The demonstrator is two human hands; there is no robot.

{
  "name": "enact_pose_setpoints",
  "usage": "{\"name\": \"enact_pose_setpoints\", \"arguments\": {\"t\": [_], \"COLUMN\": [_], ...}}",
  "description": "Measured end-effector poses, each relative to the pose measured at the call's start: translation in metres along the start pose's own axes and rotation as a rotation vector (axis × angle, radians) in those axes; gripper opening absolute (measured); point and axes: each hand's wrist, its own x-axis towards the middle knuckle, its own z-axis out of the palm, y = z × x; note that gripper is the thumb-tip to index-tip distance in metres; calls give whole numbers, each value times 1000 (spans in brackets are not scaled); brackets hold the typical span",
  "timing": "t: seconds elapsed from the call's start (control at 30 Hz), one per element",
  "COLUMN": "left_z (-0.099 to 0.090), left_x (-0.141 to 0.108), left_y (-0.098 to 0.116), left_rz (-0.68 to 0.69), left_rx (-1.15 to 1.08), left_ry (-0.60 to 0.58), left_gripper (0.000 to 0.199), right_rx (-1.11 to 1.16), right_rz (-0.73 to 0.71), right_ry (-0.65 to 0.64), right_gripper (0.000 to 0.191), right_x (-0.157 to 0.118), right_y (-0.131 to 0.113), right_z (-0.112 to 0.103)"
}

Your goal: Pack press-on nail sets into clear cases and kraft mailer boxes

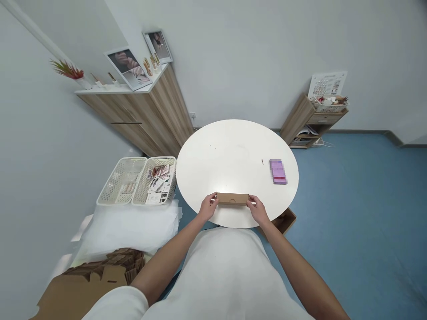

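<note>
A long, narrow brown cardboard box lies closed at the near edge of the round white table. My left hand grips its left end, fingers at the corner and side. At the opposite end my right hand holds the box the same way, thumb and fingers around the corner. Farther right on the tabletop lies a blurred purple item, apart from both hands. A small dark object, too small to name, is just left of it.
Two white plastic baskets stand left of the table; the right basket holds cards and packets. Stacked flat cardboard lies at lower left beside white sheets. An open brown box sits below the table's right edge. A wooden cabinet stands behind.
</note>
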Motion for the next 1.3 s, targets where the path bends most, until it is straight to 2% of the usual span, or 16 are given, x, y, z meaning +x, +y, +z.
{"name": "enact_pose_setpoints", "arguments": {"t": [0.13,0.3,0.47,0.63,0.77,0.87,1.0,1.13,1.3], "left_z": [-10,-14,-6,8,16,19,19,19,27], "left_x": [-7,-13,-13,-13,-14,-12,-1,10,9], "left_y": [-8,-20,-32,-39,-33,-28,-27,-21,-2], "left_rz": [64,100,73,62,1,-44,-89,-151,-217], "left_rx": [-34,-119,-162,-142,-78,-49,-16,-53,-161], "left_ry": [-14,-106,-217,-315,-371,-328,-240,-205,-286], "left_gripper": [40,40,38,44,57,61,67,62,48], "right_rx": [33,22,-56,-67,-69,-68,-46,23,161], "right_rz": [-34,12,82,144,221,275,271,254,208], "right_ry": [28,65,126,150,175,216,207,143,14], "right_gripper": [49,59,70,73,83,91,87,89,83], "right_x": [-20,-42,-55,-65,-72,-75,-74,-63,-50], "right_y": [3,14,28,41,44,40,30,23,19], "right_z": [19,34,37,35,28,20,9,5,0]}}
